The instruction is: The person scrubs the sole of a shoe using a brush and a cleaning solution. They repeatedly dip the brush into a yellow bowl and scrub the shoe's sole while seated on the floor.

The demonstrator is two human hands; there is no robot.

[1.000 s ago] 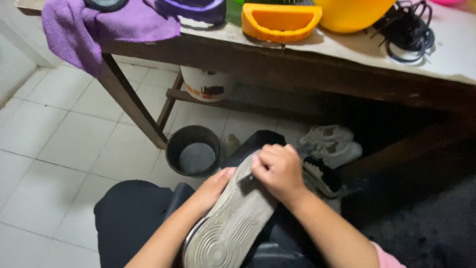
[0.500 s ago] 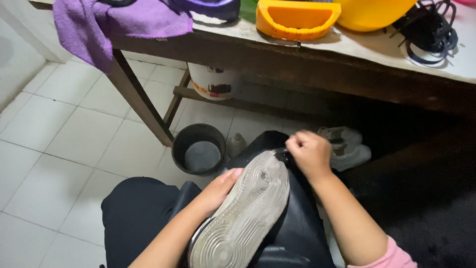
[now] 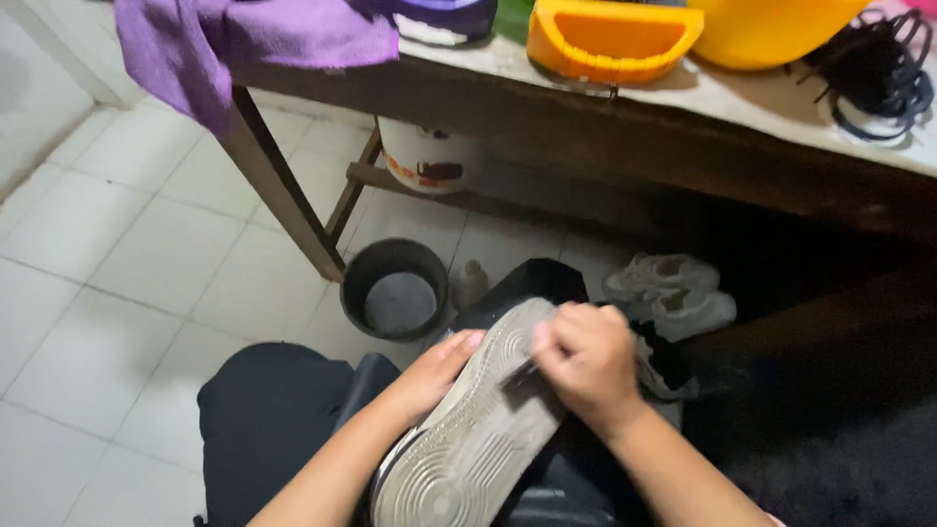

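Note:
A shoe lies sole up (image 3: 468, 439) across my lap, its grey rubber tread facing me. My left hand (image 3: 436, 369) grips the shoe's left edge near the toe. My right hand (image 3: 584, 363) is closed on a small dark brush (image 3: 517, 383) and presses it onto the tread near the toe. Most of the brush is hidden under my fingers.
A dark bucket (image 3: 394, 288) with grey water stands on the white tiled floor ahead, a small bottle (image 3: 469, 283) beside it. A pair of white sneakers (image 3: 672, 289) lies under a wooden bench (image 3: 547, 127) holding a purple cloth (image 3: 244, 44), an orange tub (image 3: 610, 41) and black laces (image 3: 874, 73).
My right hand has come back from beyond the toe onto the sole with the brush. The view has shifted slightly.

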